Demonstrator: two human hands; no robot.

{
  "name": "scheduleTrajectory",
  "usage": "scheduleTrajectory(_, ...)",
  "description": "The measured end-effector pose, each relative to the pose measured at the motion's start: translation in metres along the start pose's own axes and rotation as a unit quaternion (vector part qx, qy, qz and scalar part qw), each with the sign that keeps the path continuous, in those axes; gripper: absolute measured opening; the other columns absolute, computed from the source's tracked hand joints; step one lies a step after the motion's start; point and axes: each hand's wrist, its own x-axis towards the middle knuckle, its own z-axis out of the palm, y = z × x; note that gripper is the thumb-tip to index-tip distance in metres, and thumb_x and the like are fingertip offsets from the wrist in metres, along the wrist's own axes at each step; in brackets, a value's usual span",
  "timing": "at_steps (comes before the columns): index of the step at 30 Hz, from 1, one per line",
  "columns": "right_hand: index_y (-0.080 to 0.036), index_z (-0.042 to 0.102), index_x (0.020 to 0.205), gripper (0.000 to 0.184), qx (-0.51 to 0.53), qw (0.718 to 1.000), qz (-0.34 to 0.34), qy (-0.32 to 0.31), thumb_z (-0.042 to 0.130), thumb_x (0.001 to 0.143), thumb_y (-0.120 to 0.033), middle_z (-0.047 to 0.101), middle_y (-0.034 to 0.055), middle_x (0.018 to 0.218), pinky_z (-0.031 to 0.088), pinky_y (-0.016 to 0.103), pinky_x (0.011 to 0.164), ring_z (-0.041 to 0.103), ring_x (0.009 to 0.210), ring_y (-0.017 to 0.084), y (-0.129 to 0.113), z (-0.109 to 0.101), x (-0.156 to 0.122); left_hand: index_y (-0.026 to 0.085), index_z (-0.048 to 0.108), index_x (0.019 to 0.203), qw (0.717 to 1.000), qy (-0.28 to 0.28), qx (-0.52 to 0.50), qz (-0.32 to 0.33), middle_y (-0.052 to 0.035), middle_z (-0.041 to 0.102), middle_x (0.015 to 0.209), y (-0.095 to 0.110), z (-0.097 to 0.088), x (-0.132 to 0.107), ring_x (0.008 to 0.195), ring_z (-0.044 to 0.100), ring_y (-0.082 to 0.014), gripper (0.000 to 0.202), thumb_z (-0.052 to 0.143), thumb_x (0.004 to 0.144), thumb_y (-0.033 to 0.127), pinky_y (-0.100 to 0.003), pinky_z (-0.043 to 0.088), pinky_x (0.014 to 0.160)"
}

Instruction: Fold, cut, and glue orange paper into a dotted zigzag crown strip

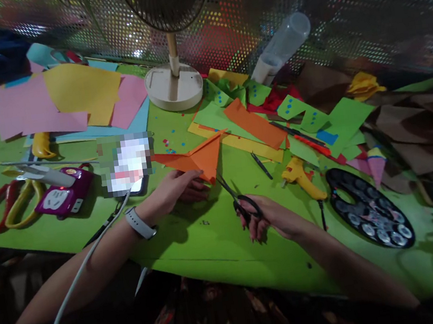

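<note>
Orange paper [204, 157] | littered green table [195, 239] | fan [175, 65] | perforated screen [239, 18] behind

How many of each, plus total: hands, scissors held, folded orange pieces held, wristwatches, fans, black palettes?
Hands: 2 (left hand, right hand)
Held scissors: 1
Held folded orange paper: 1
Wristwatch: 1
Fan: 1
Black palette: 1
Total: 7

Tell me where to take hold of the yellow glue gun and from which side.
Probably best by its handle, from the near right: the yellow glue gun lies with its nozzle pointing left and its handle slanting toward the table's near side, cord trailing below. The right hand is nearer but holds scissors.
</note>
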Motion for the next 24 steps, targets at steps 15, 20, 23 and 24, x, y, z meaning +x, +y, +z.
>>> scheduleTrajectory(15,-0.020,0.050,0.086,0.055,0.005,1.000,-0.025,0.013,0.063,0.076,-0.072,0.063,-0.0016,0.074,0.042,0.017,0.039,0.061,0.046,0.008,-0.002,0.002,-0.008,0.018,0.071,0.090,0.992,-0.024,-0.065,0.104,-0.0102,0.075,0.099,-0.011,0.026,0.006,0.091,0.073,-0.0235,0.017,0.069,0.083,0.034,-0.034,0.061,0.075)
scheduleTrajectory(20,-0.021,0.048,0.086,0.048,-0.010,0.999,-0.031,0.015,0.061,0.081,-0.067,0.063,-0.0023,0.074,0.044,0.018,0.041,0.061,0.048,0.009,0.006,0.002,-0.005,0.018,0.072,0.089,0.994,-0.016,-0.043,0.104,-0.0101,0.075,0.094,-0.014,0.026,0.007,0.088,0.073,-0.0239,0.018,0.068,0.083,0.034,-0.033,0.062,0.074)
scheduleTrajectory(23,-0.022,0.048,0.085,0.046,-0.018,0.999,-0.029,0.023,0.062,0.082,-0.065,0.062,-0.0027,0.072,0.043,0.019,0.040,0.060,0.046,0.008,0.009,0.003,-0.004,0.018,0.073,0.087,0.994,-0.023,-0.036,0.100,-0.0105,0.075,0.095,-0.014,0.026,0.006,0.086,0.074,-0.0230,0.018,0.067,0.085,0.034,-0.032,0.061,0.075)
scheduleTrajectory(24,-0.022,0.047,0.085,0.046,-0.018,0.999,-0.028,0.024,0.063,0.081,-0.065,0.062,-0.0028,0.072,0.042,0.019,0.040,0.060,0.046,0.008,0.009,0.004,-0.004,0.018,0.073,0.088,0.994,-0.027,-0.036,0.100,-0.0105,0.075,0.094,-0.014,0.026,0.005,0.086,0.074,-0.0228,0.018,0.066,0.085,0.034,-0.032,0.061,0.075)
